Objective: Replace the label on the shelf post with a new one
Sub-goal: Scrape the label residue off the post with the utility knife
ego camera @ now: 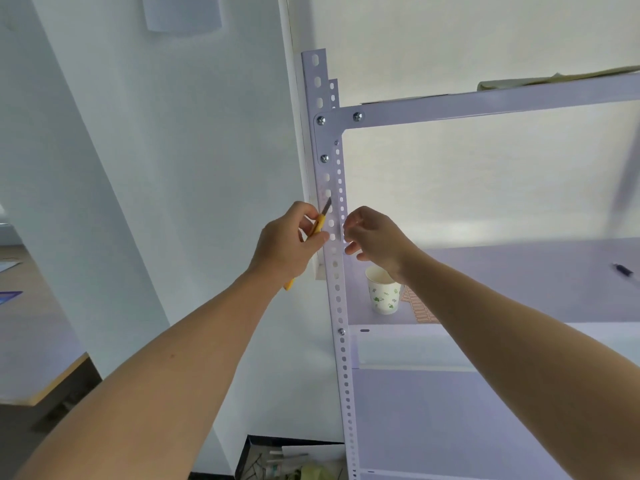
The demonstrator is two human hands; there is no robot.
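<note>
The left hand (289,240) grips a yellow utility knife (320,226), blade tip against the white perforated metal shelf post (335,271). Just right of the post, the right hand's (375,237) fingers (351,221) pinch something too small to make out.

A paper cup (383,293) with green leaf print stands upright on the middle shelf (519,282). At its 3 o'clock, just beside it, lies a sheet of small orange stickers (420,311), partly hidden. Far off at 3 o'clock on the same shelf lies a dark pen (623,270), blurred. At the cup's 6 o'clock, well below, a black bin (249,455) holds scraps.
</note>
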